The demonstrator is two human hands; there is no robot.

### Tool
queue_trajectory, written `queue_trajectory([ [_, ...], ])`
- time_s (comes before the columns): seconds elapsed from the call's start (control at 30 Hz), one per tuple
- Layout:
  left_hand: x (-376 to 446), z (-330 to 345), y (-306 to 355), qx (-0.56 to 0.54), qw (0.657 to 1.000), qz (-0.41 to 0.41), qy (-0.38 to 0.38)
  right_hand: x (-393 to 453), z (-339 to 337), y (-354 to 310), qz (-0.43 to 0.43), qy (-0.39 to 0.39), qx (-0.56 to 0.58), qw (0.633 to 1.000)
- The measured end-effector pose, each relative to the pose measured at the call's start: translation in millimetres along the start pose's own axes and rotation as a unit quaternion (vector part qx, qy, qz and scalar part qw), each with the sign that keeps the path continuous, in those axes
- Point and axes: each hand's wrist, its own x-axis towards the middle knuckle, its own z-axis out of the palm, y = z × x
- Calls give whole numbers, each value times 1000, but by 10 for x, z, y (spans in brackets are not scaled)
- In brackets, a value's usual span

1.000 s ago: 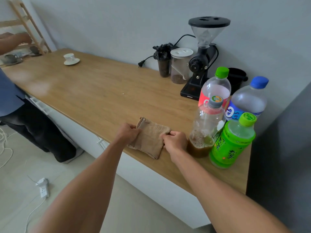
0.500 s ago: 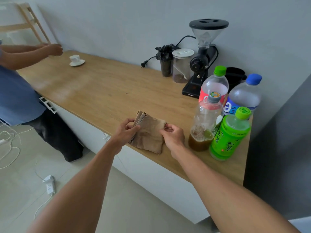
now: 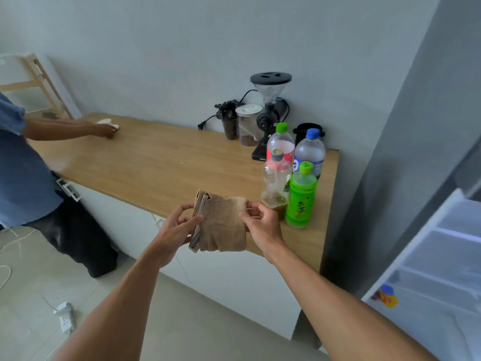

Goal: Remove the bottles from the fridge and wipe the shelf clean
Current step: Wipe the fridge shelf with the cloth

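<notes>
A folded tan cloth (image 3: 223, 225) hangs just off the front edge of the wooden counter (image 3: 145, 162). My left hand (image 3: 177, 230) pinches its left edge and my right hand (image 3: 263, 222) pinches its upper right corner. Several bottles stand at the counter's right end: a green tea bottle (image 3: 300, 199), a clear bottle with brown dregs (image 3: 276, 183), a red-labelled bottle with a green cap (image 3: 281, 144) and a blue-capped bottle (image 3: 311, 152). The open fridge door (image 3: 426, 282) with white shelves shows at the lower right.
A coffee grinder (image 3: 269, 105) and jars stand against the wall behind the bottles. Another person in a blue shirt (image 3: 23, 162) reaches to a cup (image 3: 108, 123) at the counter's far left. A power strip (image 3: 63, 316) and cables lie on the floor.
Both hands have lifted the cloth off the counter and drawn it toward me. My view has pulled back and turned right, bringing the fridge door in. The other person's hand reached the cup.
</notes>
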Motion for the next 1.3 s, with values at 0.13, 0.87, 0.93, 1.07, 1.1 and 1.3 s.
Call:
queue_trajectory([
  [0.13, -498, 374, 106, -1, 999, 6, -40, -520, -528, -130, -16, 19, -5, 1000],
  [0.87, -1387, 4302, -550, 40, 975, -42, -214, -1970, -4435, 401, 41, 257, -93, 961],
  [0.93, -1212, 4712, -646, 45, 973, -46, -220, -1778, -4797, 540, 51, 272, -96, 956],
  [1.07, -664, 5424, -912, 59, 978, -36, -197, -1306, -5403, 824, 54, 281, -103, 953],
  [1.1, -519, 5566, -970, 63, 978, -34, -196, -1173, -5527, 887, 55, 281, -103, 953],
  [1.3, 308, 6128, -1245, 76, 982, -3, -173, -354, -5988, 1245, 44, 274, -84, 957],
])
